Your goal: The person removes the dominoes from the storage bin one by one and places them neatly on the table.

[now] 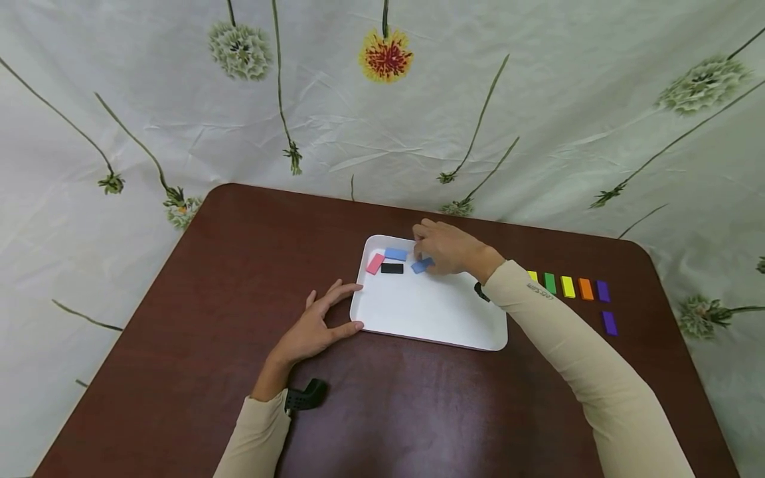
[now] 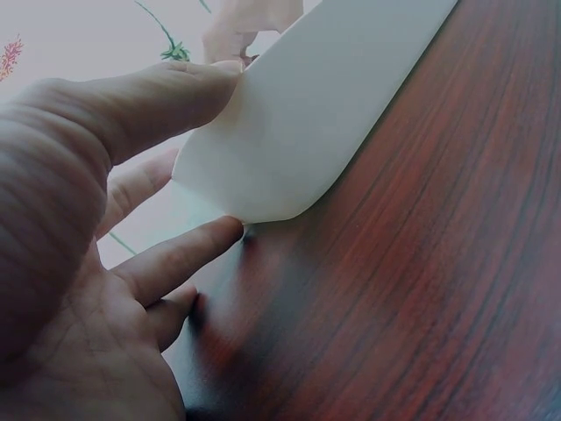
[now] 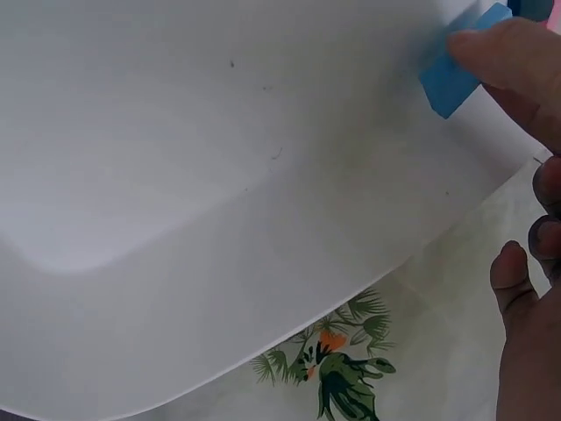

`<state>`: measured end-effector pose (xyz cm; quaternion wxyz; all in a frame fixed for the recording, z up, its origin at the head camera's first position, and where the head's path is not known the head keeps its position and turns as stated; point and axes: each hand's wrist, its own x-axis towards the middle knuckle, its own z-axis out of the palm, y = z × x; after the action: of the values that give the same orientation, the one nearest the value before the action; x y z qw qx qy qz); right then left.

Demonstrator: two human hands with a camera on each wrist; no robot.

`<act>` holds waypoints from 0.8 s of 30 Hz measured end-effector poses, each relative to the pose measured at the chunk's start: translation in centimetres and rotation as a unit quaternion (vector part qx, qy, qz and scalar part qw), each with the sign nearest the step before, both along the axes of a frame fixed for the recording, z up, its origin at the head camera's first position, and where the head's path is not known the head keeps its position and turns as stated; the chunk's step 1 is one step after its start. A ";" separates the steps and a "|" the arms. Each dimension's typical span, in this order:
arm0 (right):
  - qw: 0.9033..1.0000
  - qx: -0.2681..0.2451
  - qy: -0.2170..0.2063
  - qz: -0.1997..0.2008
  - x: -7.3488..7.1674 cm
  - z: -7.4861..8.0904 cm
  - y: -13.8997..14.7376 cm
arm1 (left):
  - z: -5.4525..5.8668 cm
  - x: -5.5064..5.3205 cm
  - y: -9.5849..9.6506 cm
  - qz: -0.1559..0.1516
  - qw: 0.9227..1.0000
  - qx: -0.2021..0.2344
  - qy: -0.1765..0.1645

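A white tray (image 1: 430, 309) lies on the table. My right hand (image 1: 452, 249) reaches over its far side and pinches a blue block (image 1: 422, 265). In the right wrist view, the thumb lies on top of that blue block (image 3: 449, 86), near the tray wall. To its left in the tray are a second blue block (image 1: 395, 254), a pink block (image 1: 375, 263) and a black block (image 1: 392, 268). At the tray's left end, my left hand (image 1: 312, 330) is spread, with fingertips and thumb tip touching the rim. The left wrist view shows these fingers mostly straight at the tray's corner.
Right of the tray, a row on the dark wooden table (image 1: 197, 332) includes a green block (image 1: 550, 283), a yellow block (image 1: 568, 287), an orange block (image 1: 586, 289) and a purple block (image 1: 603, 291). Another purple block (image 1: 609, 323) lies nearer. A flowered cloth (image 1: 335, 99) hangs behind.
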<state>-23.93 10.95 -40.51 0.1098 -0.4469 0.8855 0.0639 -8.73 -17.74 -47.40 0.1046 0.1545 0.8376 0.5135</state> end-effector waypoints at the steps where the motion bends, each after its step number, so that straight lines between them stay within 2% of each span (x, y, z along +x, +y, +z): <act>1: 1.000 -0.004 -0.001 -0.005 0.0 0.1 0.1 | 0.0 0.0 0.0 0.000 1.000 0.000 0.000; 14: 0.996 -0.067 -0.019 -0.053 0.6 2.6 2.4 | 0.1 0.0 0.1 0.001 1.000 -0.001 0.002; 24: 0.992 -0.078 -0.010 -0.098 1.0 4.5 7.2 | 0.0 0.0 0.0 0.000 1.000 -0.003 0.001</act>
<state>-22.93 18.20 -36.02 0.0891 -0.3655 0.9263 -0.0206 -8.75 -17.69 -47.42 0.1043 0.1548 0.8393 0.5106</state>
